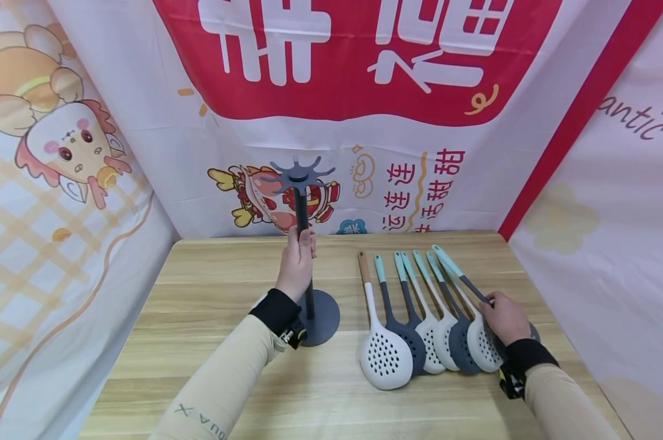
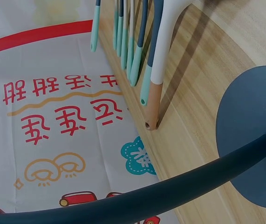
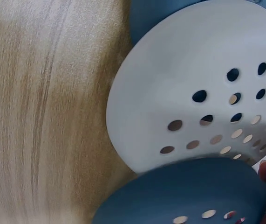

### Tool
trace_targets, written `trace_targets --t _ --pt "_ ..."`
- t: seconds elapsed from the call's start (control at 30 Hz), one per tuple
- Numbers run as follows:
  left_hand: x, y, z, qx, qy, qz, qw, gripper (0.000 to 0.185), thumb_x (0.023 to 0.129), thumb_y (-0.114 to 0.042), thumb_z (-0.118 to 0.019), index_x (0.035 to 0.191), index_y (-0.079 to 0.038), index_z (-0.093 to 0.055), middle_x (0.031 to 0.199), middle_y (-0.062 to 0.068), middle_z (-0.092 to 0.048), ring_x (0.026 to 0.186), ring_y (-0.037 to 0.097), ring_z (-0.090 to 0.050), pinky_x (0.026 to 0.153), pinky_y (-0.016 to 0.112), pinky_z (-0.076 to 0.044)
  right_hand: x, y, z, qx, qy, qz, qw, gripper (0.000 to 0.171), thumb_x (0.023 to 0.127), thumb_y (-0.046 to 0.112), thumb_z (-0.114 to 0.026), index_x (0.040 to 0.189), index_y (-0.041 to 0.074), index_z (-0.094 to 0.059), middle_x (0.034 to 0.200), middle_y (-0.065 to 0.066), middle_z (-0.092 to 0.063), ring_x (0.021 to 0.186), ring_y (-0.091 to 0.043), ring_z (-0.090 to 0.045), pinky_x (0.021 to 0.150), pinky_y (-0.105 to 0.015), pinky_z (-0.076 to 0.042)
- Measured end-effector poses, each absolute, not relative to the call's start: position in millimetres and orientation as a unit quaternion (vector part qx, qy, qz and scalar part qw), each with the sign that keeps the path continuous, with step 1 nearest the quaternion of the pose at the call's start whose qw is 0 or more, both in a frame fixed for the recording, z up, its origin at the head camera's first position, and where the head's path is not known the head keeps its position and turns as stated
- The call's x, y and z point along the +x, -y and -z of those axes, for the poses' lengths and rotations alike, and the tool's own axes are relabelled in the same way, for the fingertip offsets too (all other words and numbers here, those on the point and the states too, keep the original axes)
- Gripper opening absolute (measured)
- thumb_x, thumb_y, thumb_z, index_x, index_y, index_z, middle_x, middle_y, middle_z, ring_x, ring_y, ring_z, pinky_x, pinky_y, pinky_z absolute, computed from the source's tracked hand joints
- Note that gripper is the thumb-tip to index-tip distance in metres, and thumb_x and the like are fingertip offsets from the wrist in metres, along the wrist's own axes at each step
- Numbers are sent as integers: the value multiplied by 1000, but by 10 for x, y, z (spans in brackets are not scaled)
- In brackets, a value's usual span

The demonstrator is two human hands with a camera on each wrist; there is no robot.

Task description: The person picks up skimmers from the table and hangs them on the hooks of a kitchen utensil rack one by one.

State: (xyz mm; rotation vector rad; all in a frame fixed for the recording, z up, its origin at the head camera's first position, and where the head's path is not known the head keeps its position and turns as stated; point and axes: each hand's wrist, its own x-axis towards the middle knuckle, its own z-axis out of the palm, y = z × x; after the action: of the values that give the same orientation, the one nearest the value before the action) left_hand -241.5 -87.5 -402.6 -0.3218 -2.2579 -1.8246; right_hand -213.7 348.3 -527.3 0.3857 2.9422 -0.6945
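My left hand (image 1: pixel 297 263) grips the pole of a dark grey utensil stand (image 1: pixel 302 208), which has hooks fanned out at its top and a round base (image 1: pixel 327 318) on the table. At the right, my right hand (image 1: pixel 507 319) pinches the dark grey handle of a skimmer (image 1: pixel 476 289) with a mint end. Its dark perforated head (image 3: pixel 170 191) shows in the right wrist view, overlapping a white skimmer head (image 3: pixel 156 93). Several white and dark grey skimmers with mint handle ends lie in a fanned row. Leftmost is a white skimmer (image 1: pixel 386 360) with a brown handle end.
The wooden table (image 1: pixel 210 293) meets a printed cloth backdrop (image 1: pixel 336 134) at its far edge. More printed cloth (image 1: pixel 89 256) hangs along the left side, and another cloth (image 1: pixel 595 256) covers the right.
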Motion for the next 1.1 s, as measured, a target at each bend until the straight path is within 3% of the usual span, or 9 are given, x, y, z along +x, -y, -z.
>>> trace_targets --t 0.13,0.3,0.57,0.7,0.93,1.1 --pt "-2420 877 4021 -105 767 624 103 27 109 -18 -25 119 0 -41 84 11 -44 74 20 -45 71 29 -37 -2158 -3450 5273 136 -963 227 45 33 101 21 -51 118 -7 -54 89 -18 -61 73 -28 -56 59 -32 -39" --pt "-2420 873 4029 -105 766 625 106 28 109 -22 -25 118 -1 -42 84 5 -42 76 23 -45 71 29 -37 -2167 -3430 5261 139 -963 226 46 33 102 21 -52 118 -7 -54 88 -18 -60 73 -27 -55 58 -32 -39" --pt "-2411 871 4027 -113 765 623 116 35 108 -32 -25 115 -2 -41 84 4 -42 78 28 -47 72 29 -39 -2148 -3434 5242 114 -971 209 10 30 99 20 -55 113 -6 -60 97 -24 -67 85 -38 -60 75 -51 -36" --pt "-2403 870 4025 -114 765 622 119 37 107 -34 -25 114 -2 -42 84 4 -41 79 34 -47 72 29 -39 -2146 -3423 5234 114 -973 201 2 29 99 19 -56 112 -6 -61 99 -25 -67 88 -41 -61 77 -54 -34" --pt "-2403 867 4029 -116 768 618 123 37 107 -34 -25 114 -2 -42 83 4 -42 76 25 -46 71 30 -38 -2141 -3417 5238 98 -978 181 -20 27 97 18 -60 110 -5 -64 98 -24 -68 90 -44 -61 80 -58 -36" --pt "-2393 865 4027 -118 769 615 128 39 107 -36 -24 114 -2 -42 83 3 -42 75 22 -45 71 29 -38 -2127 -3404 5237 79 -981 169 -51 25 96 18 -62 108 -4 -67 98 -25 -70 90 -44 -62 74 -55 -39"
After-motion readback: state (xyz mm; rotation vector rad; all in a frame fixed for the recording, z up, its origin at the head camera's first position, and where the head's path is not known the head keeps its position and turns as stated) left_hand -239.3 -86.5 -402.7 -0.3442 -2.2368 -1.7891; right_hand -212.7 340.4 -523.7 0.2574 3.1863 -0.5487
